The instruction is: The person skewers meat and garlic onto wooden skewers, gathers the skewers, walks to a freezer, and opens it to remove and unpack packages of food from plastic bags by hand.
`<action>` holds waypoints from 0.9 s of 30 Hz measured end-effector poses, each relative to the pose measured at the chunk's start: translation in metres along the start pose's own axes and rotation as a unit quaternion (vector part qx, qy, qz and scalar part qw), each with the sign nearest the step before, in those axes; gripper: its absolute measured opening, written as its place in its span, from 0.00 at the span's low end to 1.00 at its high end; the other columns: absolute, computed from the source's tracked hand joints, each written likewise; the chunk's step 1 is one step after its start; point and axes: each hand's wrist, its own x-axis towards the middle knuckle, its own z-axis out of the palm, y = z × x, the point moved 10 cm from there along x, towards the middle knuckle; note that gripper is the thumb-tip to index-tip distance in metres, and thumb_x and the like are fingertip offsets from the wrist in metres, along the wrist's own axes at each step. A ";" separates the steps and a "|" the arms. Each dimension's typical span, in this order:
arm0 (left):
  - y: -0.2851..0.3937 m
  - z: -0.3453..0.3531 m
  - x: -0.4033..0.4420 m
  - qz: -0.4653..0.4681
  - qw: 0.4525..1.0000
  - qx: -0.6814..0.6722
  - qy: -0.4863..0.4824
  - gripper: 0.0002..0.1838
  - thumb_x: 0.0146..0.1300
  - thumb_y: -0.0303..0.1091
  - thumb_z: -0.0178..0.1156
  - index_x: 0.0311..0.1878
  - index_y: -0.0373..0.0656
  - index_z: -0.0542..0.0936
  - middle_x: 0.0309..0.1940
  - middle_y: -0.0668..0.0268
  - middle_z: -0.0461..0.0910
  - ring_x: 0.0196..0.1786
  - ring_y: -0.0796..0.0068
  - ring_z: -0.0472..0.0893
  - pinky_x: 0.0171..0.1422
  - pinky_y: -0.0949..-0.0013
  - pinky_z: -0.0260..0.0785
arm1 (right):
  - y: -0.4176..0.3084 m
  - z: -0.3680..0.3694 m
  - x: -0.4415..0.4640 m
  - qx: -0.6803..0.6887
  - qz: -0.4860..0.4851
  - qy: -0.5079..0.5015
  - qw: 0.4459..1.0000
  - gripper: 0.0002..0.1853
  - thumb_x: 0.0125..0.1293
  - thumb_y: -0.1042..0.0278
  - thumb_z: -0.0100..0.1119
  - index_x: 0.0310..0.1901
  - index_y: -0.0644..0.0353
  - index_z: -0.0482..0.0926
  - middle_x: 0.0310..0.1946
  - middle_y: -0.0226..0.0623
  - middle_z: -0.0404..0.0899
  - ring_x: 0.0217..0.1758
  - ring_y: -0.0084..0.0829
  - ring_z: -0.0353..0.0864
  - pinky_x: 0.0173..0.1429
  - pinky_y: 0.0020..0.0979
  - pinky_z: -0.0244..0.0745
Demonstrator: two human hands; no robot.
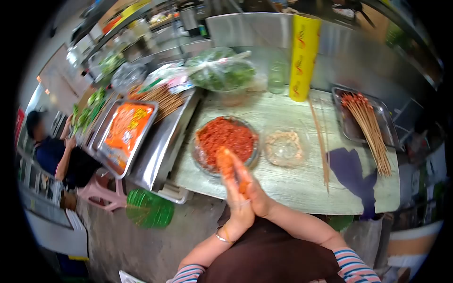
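Note:
My left hand (234,188) and my right hand (258,194) are pressed palm to palm at the near side of a round bowl (194,158). Red minced meat (243,186) shows between the palms, and more coats the fingers of my left hand. What looks like a clear glove edge crosses the left wrist, above a bracelet. The bowl is heaped with red seasoned minced meat (229,137). Just right of it sits a clear plastic container (285,148) with pale bits around its inside. Two thin skewers (320,141) lie farther right.
A tray (337,113) of skewers and a dark purple cloth (351,172) lie at right. A yellow roll (304,56), glass bottle (277,78) and bagged greens (222,70) stand behind. At left are a tray (153,113) with an orange packet, a pink stool (104,191) and another person (54,153) holding greens.

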 end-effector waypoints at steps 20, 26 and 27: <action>-0.061 -0.046 0.058 0.050 0.857 0.413 -0.303 0.25 0.60 0.39 0.53 0.60 0.39 0.66 0.59 0.53 0.66 0.61 0.50 0.65 0.67 0.54 0.50 | -0.025 -0.065 -0.079 -0.240 0.110 -0.018 0.965 0.13 0.66 0.67 0.49 0.48 0.62 0.75 0.46 0.40 0.77 0.49 0.36 0.77 0.51 0.32 0.71; -0.065 -0.044 0.034 0.102 0.844 0.434 -0.299 0.25 0.53 0.30 0.57 0.58 0.41 0.69 0.60 0.55 0.64 0.66 0.50 0.59 0.68 0.53 0.51 | -0.075 -0.129 -0.151 -0.361 0.144 0.124 0.913 0.08 0.62 0.71 0.53 0.41 0.62 0.78 0.36 0.36 0.80 0.37 0.33 0.81 0.41 0.28 0.74; -0.066 -0.043 0.036 0.114 0.844 0.443 -0.280 0.26 0.51 0.26 0.57 0.57 0.42 0.69 0.60 0.56 0.64 0.66 0.50 0.59 0.68 0.53 0.51 | -0.075 -0.138 -0.162 -0.345 0.179 0.159 0.908 0.08 0.62 0.71 0.53 0.41 0.61 0.78 0.35 0.36 0.80 0.36 0.33 0.80 0.40 0.28 0.74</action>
